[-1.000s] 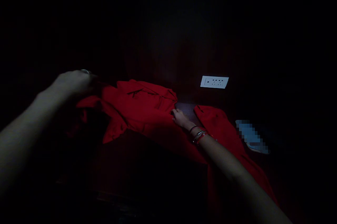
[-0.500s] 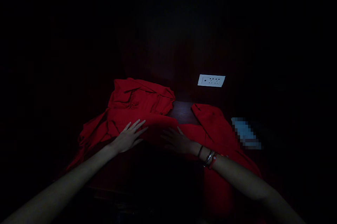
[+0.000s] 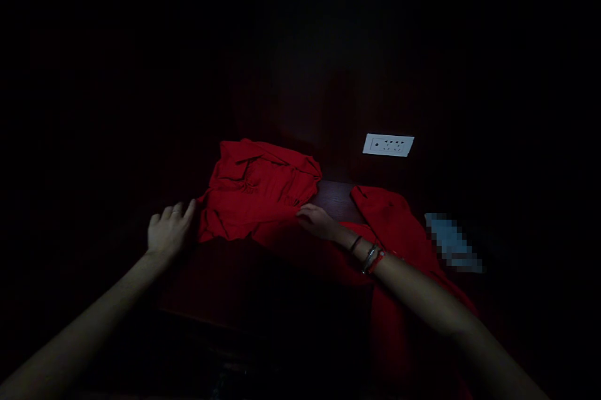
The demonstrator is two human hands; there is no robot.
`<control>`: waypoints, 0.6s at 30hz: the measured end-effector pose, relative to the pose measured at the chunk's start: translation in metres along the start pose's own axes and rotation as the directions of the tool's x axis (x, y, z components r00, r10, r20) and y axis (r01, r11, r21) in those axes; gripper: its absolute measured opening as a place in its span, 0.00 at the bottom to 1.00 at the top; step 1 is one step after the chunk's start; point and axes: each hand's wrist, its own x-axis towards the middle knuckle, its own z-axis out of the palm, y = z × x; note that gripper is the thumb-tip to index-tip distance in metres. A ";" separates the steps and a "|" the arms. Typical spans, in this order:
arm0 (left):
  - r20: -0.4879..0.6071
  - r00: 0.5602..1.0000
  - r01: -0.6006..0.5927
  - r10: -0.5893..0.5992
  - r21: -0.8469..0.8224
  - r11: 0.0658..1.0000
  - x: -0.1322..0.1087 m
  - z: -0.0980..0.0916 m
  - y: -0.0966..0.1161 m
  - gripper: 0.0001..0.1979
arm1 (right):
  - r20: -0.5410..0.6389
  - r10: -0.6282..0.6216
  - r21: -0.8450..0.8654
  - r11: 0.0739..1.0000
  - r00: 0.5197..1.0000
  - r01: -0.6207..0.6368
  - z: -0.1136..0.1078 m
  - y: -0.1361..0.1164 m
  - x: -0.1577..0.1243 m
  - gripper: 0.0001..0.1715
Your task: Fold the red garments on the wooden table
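Note:
A red garment lies spread over a dark surface, with a bunched, gathered part at the back left. My left hand is closed on its left edge, fingers curled over the cloth. At the cloth's middle, my right hand pinches its upper edge, thumb and fingers together. Bracelets circle my right wrist. To the right, a long piece of the same red cloth, like a sleeve, slants down past my right forearm. Deep shadow hides the lower part of the garment.
A white power socket panel is on the dark upright surface behind. A pixelated light-blue object lies at the right, beyond the red cloth. Part of the dark tabletop shows between the cloth sections. The surroundings are nearly black.
My left hand has moved left and closed on the cloth's edge; the loose cloth there is drawn in. My right hand, spread before, has moved up slightly and closed on the cloth.

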 end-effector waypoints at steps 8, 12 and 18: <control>0.237 0.970 0.191 -0.046 -0.638 0.746 0.079 -0.090 0.039 0.18 | 0.229 0.307 0.833 0.429 0.924 -0.350 -0.005 -0.049 0.073 0.15; 0.177 0.935 0.014 0.307 -0.883 0.469 0.093 -0.124 0.108 0.16 | 0.358 0.296 0.933 -0.066 0.886 -0.355 -0.037 -0.045 0.066 0.22; 0.266 0.867 -0.025 0.421 -0.821 0.570 0.075 -0.061 0.122 0.18 | 0.448 0.512 0.853 0.001 0.733 -0.522 -0.044 -0.001 0.014 0.16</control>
